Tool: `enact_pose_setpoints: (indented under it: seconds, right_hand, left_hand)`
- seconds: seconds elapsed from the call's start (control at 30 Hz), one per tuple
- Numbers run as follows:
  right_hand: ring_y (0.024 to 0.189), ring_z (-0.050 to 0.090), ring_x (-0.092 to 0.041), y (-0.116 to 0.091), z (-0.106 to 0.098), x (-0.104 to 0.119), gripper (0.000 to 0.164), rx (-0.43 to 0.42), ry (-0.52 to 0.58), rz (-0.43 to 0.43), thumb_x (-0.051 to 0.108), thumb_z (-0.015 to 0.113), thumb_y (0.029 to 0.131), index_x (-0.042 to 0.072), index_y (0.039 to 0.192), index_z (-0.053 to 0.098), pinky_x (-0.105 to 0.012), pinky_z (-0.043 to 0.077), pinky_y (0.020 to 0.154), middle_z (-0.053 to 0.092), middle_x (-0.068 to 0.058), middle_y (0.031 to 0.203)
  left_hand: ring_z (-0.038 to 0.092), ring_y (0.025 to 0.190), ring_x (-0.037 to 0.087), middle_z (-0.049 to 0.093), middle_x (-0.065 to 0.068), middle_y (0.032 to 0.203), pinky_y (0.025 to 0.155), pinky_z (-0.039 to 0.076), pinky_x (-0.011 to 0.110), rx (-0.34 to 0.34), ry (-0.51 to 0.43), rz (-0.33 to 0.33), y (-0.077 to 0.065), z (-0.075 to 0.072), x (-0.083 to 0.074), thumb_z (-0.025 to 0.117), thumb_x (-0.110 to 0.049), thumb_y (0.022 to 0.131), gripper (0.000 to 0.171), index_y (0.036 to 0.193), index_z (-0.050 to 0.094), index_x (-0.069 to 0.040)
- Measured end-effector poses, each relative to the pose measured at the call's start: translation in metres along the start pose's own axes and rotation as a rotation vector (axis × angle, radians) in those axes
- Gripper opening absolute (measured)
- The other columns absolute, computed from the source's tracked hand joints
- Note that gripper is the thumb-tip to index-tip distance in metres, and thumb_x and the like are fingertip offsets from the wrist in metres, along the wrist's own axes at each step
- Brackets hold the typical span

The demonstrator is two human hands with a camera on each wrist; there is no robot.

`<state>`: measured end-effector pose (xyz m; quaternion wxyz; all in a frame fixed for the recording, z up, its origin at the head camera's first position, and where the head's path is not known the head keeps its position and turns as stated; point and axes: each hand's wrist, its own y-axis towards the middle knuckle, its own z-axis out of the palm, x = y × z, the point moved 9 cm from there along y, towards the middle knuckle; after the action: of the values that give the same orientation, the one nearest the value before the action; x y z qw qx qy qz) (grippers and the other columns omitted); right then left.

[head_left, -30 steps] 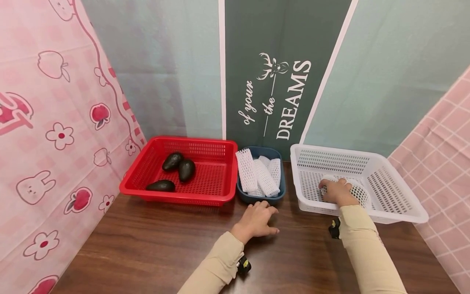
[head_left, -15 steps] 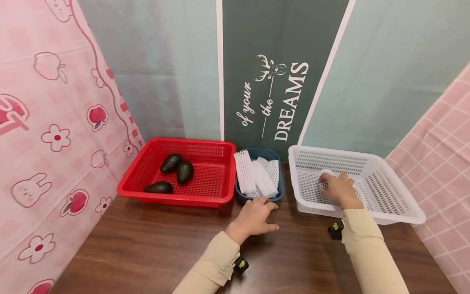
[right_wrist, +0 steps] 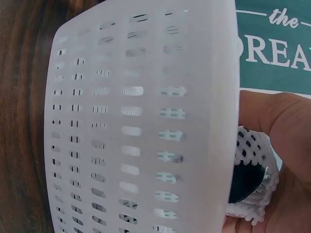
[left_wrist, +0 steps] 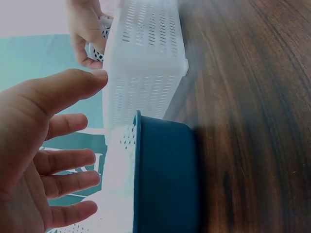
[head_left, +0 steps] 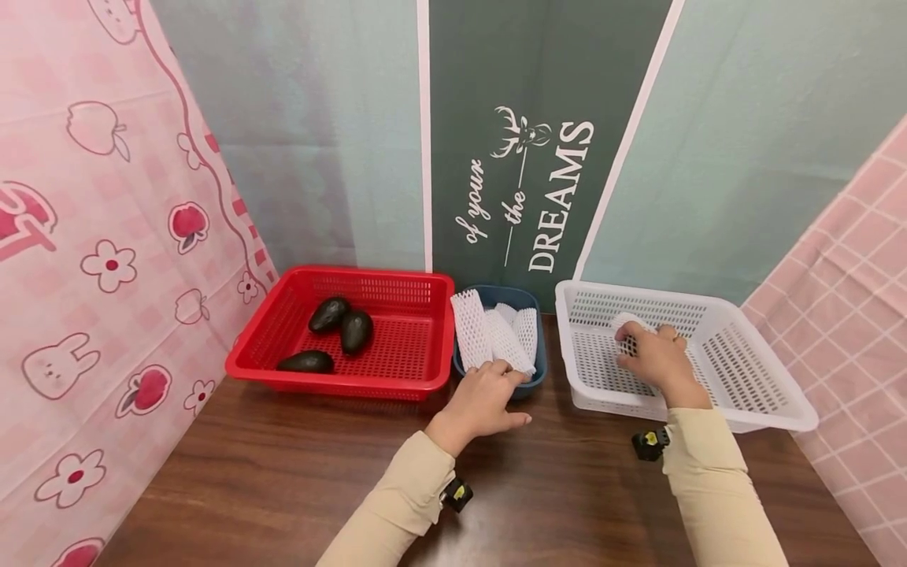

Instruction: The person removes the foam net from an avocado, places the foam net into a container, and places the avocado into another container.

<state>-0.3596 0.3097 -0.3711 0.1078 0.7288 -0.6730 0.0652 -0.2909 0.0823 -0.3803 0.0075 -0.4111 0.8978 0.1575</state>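
In the head view my right hand (head_left: 662, 364) is inside the white basket (head_left: 761, 413), gripping an avocado in a white foam net sleeve (head_left: 629, 321). The right wrist view shows the dark avocado (right_wrist: 245, 183) at the net's open end, with thumb and fingers around it. My left hand (head_left: 483, 400) reaches over the near rim of a blue bin (head_left: 542, 346). Its fingers are spread and loosely bent over the foam net sleeves (head_left: 506, 339) lying there, and the left wrist view shows nothing held. Three bare avocados (head_left: 357, 331) lie in the red basket (head_left: 425, 386).
The three containers stand in a row along the back of the wooden table (head_left: 560, 504), the blue bin between the two baskets. A green curtain (head_left: 340, 157) hangs close behind them. Pink cloths (head_left: 142, 315) close off both sides.
My left hand has moved forward and slightly left, from the table in front of the blue bin to over its rim. My right hand has shifted the netted avocado a little within the white basket.
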Motion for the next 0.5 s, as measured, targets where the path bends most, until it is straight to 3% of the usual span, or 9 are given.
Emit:
enact_pose_setpoints:
  seconds: [0.27, 0.5]
  right_hand:
    - [0.083, 0.027, -0.052, -0.005, -0.001, 0.002, 0.029, -0.019, 0.008, 0.005, 0.018, 0.060, 0.076, 0.012, 0.102, 0.048, -0.053, 0.031, 0.054, 0.036, -0.031, 0.092]
    - [0.092, 0.026, -0.058, -0.022, -0.012, 0.019, 0.028, -0.071, 0.046, -0.044, 0.018, 0.059, 0.076, 0.014, 0.102, 0.048, -0.057, 0.030, 0.059, 0.034, -0.037, 0.101]
  left_hand:
    - [0.047, 0.091, 0.016, 0.052, 0.001, 0.104, 0.071, 0.042, 0.033, -0.017, -0.020, 0.010, -0.002, -0.001, 0.000, 0.060, -0.050, 0.071, 0.052, 0.113, 0.056, -0.019]
    - [0.047, 0.088, 0.014, 0.052, 0.000, 0.099, 0.074, 0.041, 0.032, -0.066, -0.067, 0.021, -0.016, -0.011, 0.002, 0.062, -0.048, 0.070, 0.050, 0.110, 0.058, -0.018]
